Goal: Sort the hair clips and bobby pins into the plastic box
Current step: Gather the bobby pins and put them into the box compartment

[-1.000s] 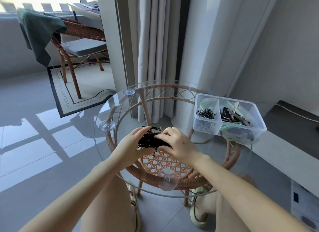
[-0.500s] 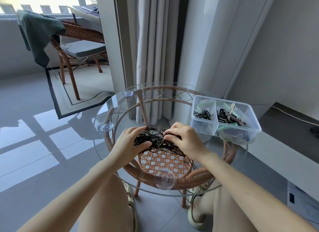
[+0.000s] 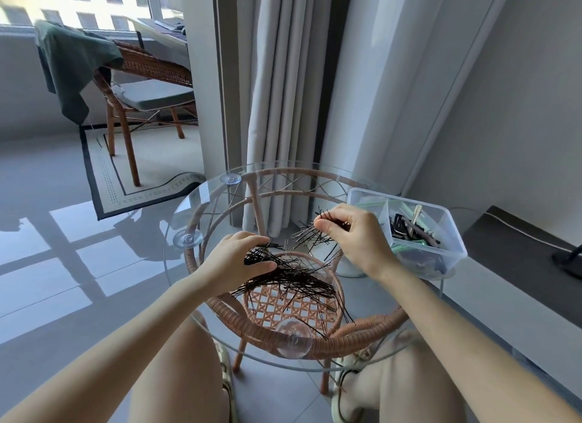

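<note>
Right hand (image 3: 356, 237) pinching small bunch of pins (image 3: 310, 237) between thumb and curled fingers, hovering above glass table (image 3: 189, 265), just beside plastic box (image 3: 362, 196). Left hand (image 3: 239, 259) curling fingers and thumb round left end of pile of bobby pins (image 3: 293, 277) lying mid-table. Hair clips (image 3: 406, 230) sitting in box compartment right of divider; box standing at table's right edge.

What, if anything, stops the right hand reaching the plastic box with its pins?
Likely nothing, so yes: the right hand holds its bobby pins beside the lidless plastic box.
</note>
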`<state>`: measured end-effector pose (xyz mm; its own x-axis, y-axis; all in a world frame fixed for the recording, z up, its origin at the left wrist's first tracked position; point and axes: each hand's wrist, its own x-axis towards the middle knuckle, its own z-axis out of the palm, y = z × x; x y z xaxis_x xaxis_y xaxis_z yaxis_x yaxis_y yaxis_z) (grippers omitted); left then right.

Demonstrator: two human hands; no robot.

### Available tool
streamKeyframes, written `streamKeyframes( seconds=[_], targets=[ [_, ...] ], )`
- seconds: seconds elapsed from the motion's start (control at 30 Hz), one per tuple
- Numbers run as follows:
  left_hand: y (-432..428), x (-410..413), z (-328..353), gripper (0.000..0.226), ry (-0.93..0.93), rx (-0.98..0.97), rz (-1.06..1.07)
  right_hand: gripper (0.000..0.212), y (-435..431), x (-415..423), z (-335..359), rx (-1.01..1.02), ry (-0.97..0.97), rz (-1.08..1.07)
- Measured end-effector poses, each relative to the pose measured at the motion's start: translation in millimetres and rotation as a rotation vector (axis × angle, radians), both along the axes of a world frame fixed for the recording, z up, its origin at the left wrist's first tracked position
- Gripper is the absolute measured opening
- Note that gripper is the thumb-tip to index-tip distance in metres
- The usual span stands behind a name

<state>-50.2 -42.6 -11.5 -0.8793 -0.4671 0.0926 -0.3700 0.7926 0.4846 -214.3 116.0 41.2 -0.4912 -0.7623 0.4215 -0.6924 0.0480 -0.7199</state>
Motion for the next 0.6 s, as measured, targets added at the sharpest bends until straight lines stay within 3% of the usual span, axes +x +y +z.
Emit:
streamKeyframes(
  seconds=[0.2,0.37,0.47,0.6],
  targets=[
    [-1,-3,0,0.061,-0.018,0.009,-0.016,0.007,6,-16,32,-0.089,-0.015,-0.073],
    [-3,-8,1,0.061,-0.006,0.026,-0.004,0.022,2,-50,49,-0.156,0.003,-0.317],
    [-3,-9,-1,0.060,0.001,0.018,0.001,0.043,-4,-69,39,-0.112,-0.001,-0.494],
    [-2,-9,-6,0.058,-0.003,0.001,-0.003,0.047,-12,-79,19,0.089,0.012,-0.706]
  ],
)
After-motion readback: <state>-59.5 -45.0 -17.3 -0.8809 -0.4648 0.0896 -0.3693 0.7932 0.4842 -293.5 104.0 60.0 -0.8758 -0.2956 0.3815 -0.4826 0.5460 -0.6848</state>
